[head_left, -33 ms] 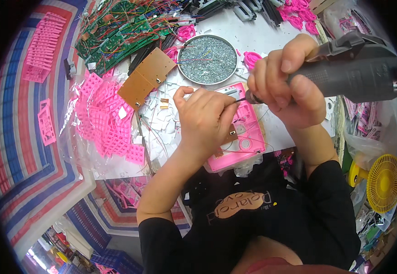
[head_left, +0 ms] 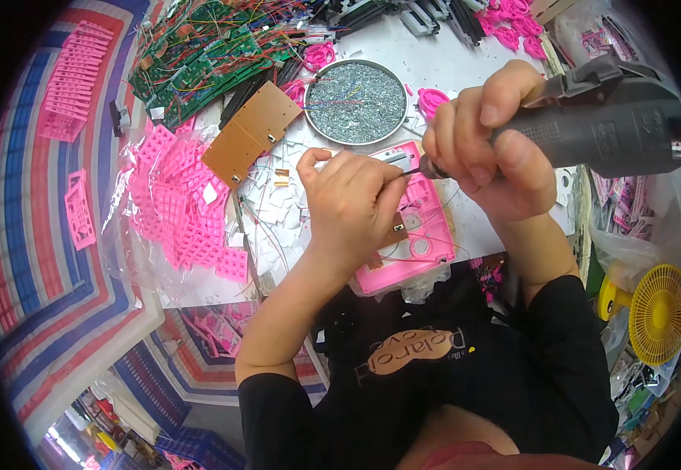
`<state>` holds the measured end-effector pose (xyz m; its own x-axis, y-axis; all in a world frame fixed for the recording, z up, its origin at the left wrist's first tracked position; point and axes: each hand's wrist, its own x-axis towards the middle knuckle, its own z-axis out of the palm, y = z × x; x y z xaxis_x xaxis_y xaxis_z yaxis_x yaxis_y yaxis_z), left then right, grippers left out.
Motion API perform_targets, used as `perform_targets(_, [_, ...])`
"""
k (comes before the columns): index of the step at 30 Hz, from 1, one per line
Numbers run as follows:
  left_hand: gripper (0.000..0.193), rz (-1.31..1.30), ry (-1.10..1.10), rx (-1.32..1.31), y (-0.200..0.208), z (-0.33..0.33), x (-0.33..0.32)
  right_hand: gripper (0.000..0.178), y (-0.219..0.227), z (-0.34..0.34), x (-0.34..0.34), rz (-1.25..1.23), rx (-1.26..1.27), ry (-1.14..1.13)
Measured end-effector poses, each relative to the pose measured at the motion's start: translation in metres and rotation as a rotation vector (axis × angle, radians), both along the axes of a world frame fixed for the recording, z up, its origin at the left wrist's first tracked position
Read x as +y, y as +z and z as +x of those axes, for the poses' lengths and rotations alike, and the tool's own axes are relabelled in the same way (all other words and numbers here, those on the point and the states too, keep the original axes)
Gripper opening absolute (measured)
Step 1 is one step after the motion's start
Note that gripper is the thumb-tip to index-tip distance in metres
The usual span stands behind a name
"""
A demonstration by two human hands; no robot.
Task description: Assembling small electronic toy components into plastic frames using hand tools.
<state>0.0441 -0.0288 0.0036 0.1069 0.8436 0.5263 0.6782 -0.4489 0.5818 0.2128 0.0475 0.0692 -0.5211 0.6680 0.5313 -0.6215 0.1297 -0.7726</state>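
My right hand [head_left: 493, 141] is wrapped round a dark grey electric screwdriver [head_left: 603, 125], held nearly level with its thin bit pointing left. Below it, a pink plastic housing [head_left: 433, 215] lies open on the table, with a small brown circuit board [head_left: 396, 232] and thin wires inside. My left hand [head_left: 352, 200] rests over the housing's left side. Its thumb and forefinger are pressed together by the bit's tip; what they pinch, if anything, is hidden.
A round tray of small metal screws [head_left: 356, 102] stands beyond the housing. Left of it are brown boards [head_left: 252, 133], wired green circuit boards [head_left: 207, 63] and pink grid-like parts [head_left: 180, 204]. White paper pieces [head_left: 278, 215] lie scattered. A yellow fan [head_left: 659, 313] stands at the right.
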Motion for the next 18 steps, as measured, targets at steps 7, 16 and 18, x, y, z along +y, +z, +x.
perform_targets(7, [0.025,-0.019,0.22,0.23,0.014,0.008,-0.003,0.019,-0.009,-0.003,0.002,0.01,-0.104,-0.148])
perform_targets(16, [0.035,-0.197,0.158,0.321,-0.011,0.002,-0.007,0.02,-0.046,-0.017,0.011,0.137,-0.38,-0.26])
perform_targets(18, [0.036,-0.181,0.147,0.293,-0.012,0.002,-0.006,0.022,-0.043,-0.016,0.008,0.141,-0.451,-0.236])
